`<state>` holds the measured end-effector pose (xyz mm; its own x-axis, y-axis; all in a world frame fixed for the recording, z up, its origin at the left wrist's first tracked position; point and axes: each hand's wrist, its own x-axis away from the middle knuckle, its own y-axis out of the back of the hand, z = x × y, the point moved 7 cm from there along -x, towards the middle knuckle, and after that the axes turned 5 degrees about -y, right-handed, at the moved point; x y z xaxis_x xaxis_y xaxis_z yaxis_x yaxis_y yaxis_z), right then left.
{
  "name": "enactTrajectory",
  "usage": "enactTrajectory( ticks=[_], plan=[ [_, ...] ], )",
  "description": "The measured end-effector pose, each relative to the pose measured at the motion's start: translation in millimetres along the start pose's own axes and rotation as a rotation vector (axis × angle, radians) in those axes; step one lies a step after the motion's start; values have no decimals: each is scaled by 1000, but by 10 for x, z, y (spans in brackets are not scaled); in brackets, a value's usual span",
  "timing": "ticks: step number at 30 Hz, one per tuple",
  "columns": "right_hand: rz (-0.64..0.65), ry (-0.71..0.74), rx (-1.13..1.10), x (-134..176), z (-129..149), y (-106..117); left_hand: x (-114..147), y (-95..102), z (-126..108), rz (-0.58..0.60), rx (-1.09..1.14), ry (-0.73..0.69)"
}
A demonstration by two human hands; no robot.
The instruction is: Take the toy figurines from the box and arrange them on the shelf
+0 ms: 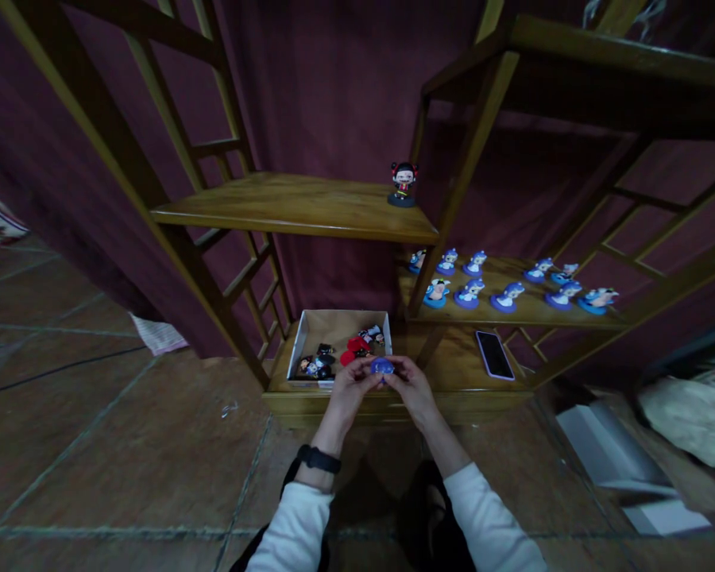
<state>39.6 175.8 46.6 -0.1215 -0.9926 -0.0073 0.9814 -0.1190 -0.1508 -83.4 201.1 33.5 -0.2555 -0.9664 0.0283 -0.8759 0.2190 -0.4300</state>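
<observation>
Between my two hands, just in front of the white box, is a small purple-blue figurine (382, 366). My left hand (353, 381) pinches it from the left, and my right hand (410, 383) grips it from the right. Fingers cover much of it, so its full shape is hidden. Behind my hands the open white box (295, 349) holds several loose figurines: black-and-white ones (315, 365) on the left and red ones (358, 345) on the right. The box sits on the low wooden shelf.
One black-haired figurine (403, 183) stands on the upper left shelf (286, 202). Several blue and purple figurines (469, 292) stand on the right shelf. A phone (494, 354) lies on the lowest board. Wooden posts (461, 175) divide the shelves. White boxes (611, 453) lie on the floor at right.
</observation>
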Motion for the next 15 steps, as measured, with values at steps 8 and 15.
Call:
enactTrajectory(
  ticks=[8,15],
  plan=[
    [56,100,121,6,61,1,40,-32,-168,45,-206,-188],
    [27,91,148,7,-27,41,155,-26,-252,-49,-503,-291]
  ],
)
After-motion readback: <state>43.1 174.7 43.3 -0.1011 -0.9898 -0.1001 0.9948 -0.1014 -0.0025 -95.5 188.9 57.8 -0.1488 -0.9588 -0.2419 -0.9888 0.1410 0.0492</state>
